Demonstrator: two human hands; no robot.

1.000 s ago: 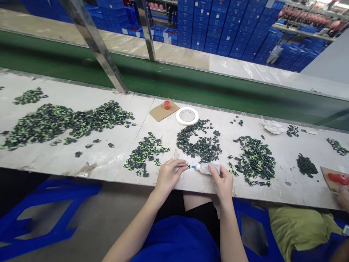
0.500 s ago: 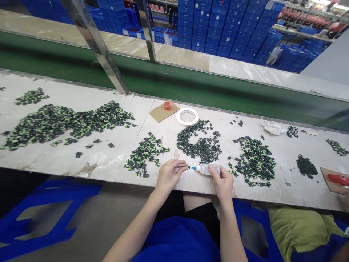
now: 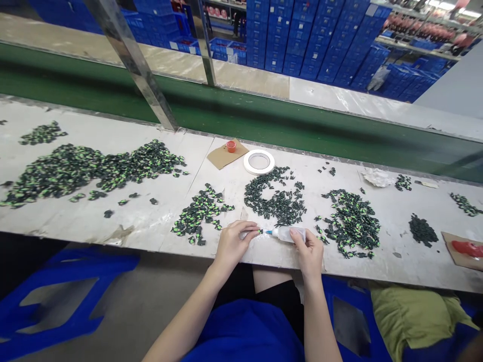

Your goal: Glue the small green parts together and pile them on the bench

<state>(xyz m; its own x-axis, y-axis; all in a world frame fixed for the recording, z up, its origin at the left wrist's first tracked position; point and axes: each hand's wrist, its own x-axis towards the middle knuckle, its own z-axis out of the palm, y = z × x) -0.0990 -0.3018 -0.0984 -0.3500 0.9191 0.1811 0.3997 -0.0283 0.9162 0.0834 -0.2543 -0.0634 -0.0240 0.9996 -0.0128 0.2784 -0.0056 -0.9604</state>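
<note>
My left hand (image 3: pixel 236 241) is closed in a pinch on a small dark piece (image 3: pixel 260 231) that shows at the fingertips; the fingers hide much of it. Lying sideways in my right hand (image 3: pixel 310 251) is a translucent squeeze bottle (image 3: pixel 289 234) with a blue needle tip (image 3: pixel 268 232). The tip points left, just short of the piece. Beyond my hands spreads a heap of plain dark pieces (image 3: pixel 277 203). Left of my left hand is a pile of dark and green pieces (image 3: pixel 199 213), and a similar pile (image 3: pixel 352 223) lies to the right of my right hand.
A roll of white tape (image 3: pixel 259 162) and a red cap (image 3: pixel 231 146) on cardboard (image 3: pixel 219 157) are at the back of the table. A large dark-and-green pile (image 3: pixel 68 168) covers the left. A metal post (image 3: pixel 139 70) rises from the back edge. Blue stools (image 3: pixel 71 281) stand below.
The bottle's tip has shifted very slightly right, away from the piece in my left hand. My left hand stays in place.
</note>
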